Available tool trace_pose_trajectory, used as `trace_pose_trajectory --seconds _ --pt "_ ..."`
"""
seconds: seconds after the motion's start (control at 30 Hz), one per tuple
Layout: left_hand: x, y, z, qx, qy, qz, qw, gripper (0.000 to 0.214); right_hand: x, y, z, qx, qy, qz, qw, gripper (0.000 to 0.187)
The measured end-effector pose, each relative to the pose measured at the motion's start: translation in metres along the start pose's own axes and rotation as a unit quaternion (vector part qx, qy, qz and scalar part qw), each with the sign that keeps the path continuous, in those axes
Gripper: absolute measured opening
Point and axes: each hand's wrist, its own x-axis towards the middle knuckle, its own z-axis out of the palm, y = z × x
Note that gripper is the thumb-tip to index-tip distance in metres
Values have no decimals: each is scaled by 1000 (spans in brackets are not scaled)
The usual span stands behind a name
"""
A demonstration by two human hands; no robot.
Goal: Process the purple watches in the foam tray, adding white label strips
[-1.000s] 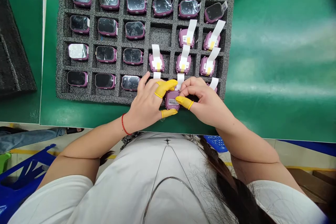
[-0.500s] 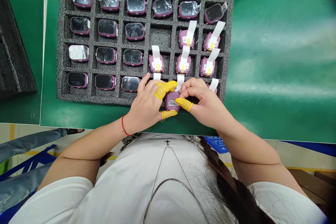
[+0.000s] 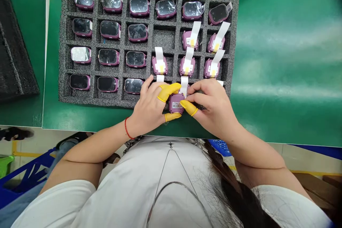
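A white short-sleeved T-shirt [image 3: 120,192] covered the torso, its loose sleeves ending above the elbows on both left and right. Dark checked fabric [image 3: 135,141] showed at the far edge of the shirt, around the collar. A thin silvery cord [image 3: 160,174] formed a long loop over the shirt front, below a small dark star pendant [image 3: 170,145]. A long dark plait [image 3: 235,185] fell toward the near right. A thin red string bracelet [image 3: 126,128] circled the left wrist. Yellow rubber finger cots [image 3: 167,91] with rolled rims covered two fingers of the left hand [image 3: 149,108], and another yellow cot [image 3: 188,107] sheathed a finger of the right hand [image 3: 213,110]
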Motion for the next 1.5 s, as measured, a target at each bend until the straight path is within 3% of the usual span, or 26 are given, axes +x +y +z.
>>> trace_pose_trajectory --seconds 0.1,0.23,0.3,0.47,0.53,0.77,0.97,1.1,1.27,1.37,1.5 --pt "0 0 2 5 4 4 1000 61 1 4 4 -18 23 23 999 14" --pt "0 -1 4 4 32 24 999 60 3 7 17 -26 -13 34 999 34" --pt "0 -3 1 3 28 33 999 59 5 8 21 -28 -18 47 998 33" --pt "-1 -12 -21 -12 -123 90 988 63 10 10 25 -1 4 54 999 32" --pt "-3 -12 -25 4 -146 96 985 67 10 12 26 4 13 52 999 32" --pt "-2 9 -4 21 -42 -18 999 60 10 18 25 39 70 28 996 13" --pt "-1 20 1 -150 10 -47 987 35 16 24 13 119 143 52 981 13" --pt "29 5 -14 -157 32 -51 986 17 19 29 9 129 180 62 973 14" --pt "109 -54 -33 -96 59 -131 985 23 22 34 10 143 185 76 969 14" --pt "140 -80 -36 -49 -5 -145 988 18 24 36 10 144 182 80 969 14" --pt "153 -90 -40 35 -50 -128 990 21 25 37 9 144 177 82 970 14"
